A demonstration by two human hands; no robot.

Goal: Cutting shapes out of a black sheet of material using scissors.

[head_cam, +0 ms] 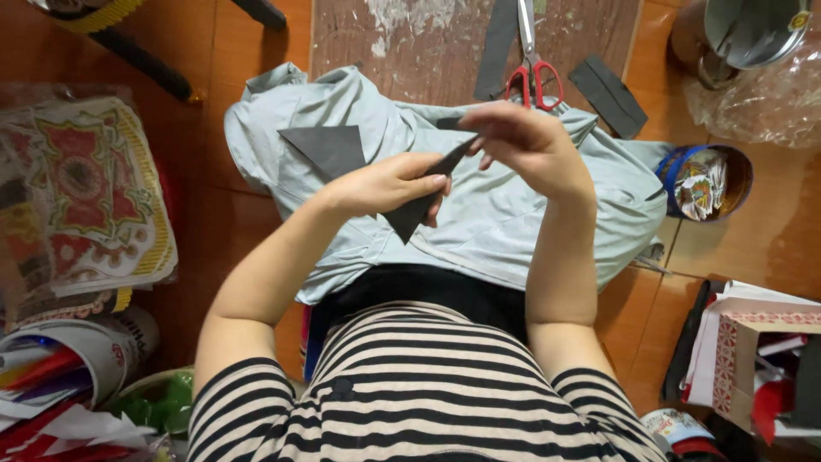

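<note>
Dark paper pieces (423,192): five. Scissors (532,64): one. Hands (389,184): two.

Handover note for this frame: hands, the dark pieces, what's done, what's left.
Left hand: pinching the lower part of a dark triangular piece over the lap.
Right hand: fingers on the upper tip of that same piece.
A second dark triangle lies on the grey cloth across the lap. Red-handled scissors rest on the board ahead, with two dark strips beside them.
Done: two triangles appear cut.
Left: the strips look uncut; the piece in hand is not yet set down.
</note>
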